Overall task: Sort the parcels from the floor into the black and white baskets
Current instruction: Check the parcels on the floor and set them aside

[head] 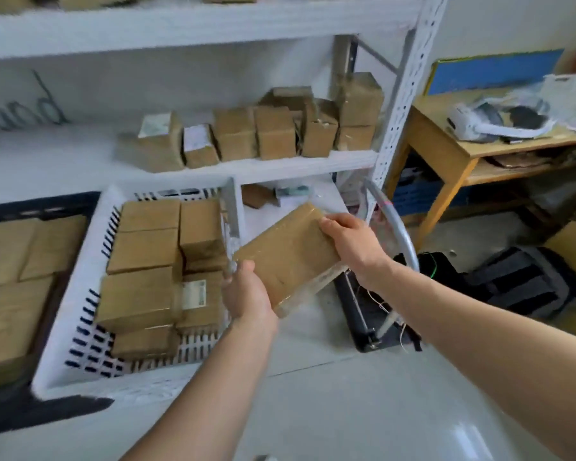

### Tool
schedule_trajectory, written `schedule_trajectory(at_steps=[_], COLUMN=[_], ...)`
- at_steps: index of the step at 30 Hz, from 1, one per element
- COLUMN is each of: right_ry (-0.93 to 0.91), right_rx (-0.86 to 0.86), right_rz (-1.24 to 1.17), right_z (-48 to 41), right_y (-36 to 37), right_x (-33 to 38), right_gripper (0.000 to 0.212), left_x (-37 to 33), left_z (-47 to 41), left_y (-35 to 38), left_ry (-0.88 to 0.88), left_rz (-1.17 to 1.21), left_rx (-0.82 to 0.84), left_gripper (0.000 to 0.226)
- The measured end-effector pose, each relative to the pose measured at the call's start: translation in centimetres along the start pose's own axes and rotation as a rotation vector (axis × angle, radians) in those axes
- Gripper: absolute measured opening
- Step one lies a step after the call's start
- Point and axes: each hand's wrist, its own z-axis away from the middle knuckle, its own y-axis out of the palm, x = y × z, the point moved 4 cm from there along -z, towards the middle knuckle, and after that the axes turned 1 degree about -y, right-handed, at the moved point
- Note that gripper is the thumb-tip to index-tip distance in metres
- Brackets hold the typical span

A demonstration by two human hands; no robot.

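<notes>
Both my hands hold one flat brown taped parcel (288,254), tilted, just right of the white basket (70,331). My left hand (246,294) grips its near left corner and my right hand (350,244) grips its far right edge. The white basket sits on the floor and holds several brown boxes. At the far left is the black basket (40,202), which also holds large brown parcels. The parcel hangs above the floor beside the white basket's right rim.
A white metal shelf (280,168) behind the baskets carries several brown boxes. A black hand trolley with a grey handle (393,224) stands right of the parcel. Farther right are a wooden desk (453,151) and a dark bag (526,281) on the floor.
</notes>
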Motion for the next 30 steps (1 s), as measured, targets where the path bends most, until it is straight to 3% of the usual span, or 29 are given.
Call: schedule_trajectory(at_steps=[4, 6, 10, 16, 24, 30], right_ry=[-0.068, -0.072, -0.030, -0.022, -0.145, -0.131], right_rx=[0.180, 0.272, 0.414, 0.593, 0.804, 0.830], right_rz=[0.069, 0.131, 0.226, 0.409, 0.767, 0.876], right_z=[-2.5, -3.6, -6.3, -11.0, -15.4, -17.1], right_y=[8.4, 12.0, 17.7, 24.8, 30.9, 32.7], right_x=[3.8, 4.3, 3.5, 1.1, -3.3, -6.6], right_gripper=[0.009, 0.011, 0.015, 0.012, 0.033, 0.038], left_x=[-3.7, -5.0, -6.8, -6.1, -3.8, -2.7], left_z=[-4.6, -5.5, -6.2, -11.1, -15.9, -18.4], left_y=[-4.2, -5.9, -7.5, -7.6, -6.5, -6.1], left_ry=[-0.075, -0.131, -0.190, -0.289, -0.351, -0.356], left_rz=[0.138, 0.189, 0.308, 0.432, 0.514, 0.594], left_rx=[-0.054, -0.083, -0.089, -0.154, -0.285, -0.357], left_gripper=[0.059, 0.053, 0.019, 0.029, 0.024, 0.024])
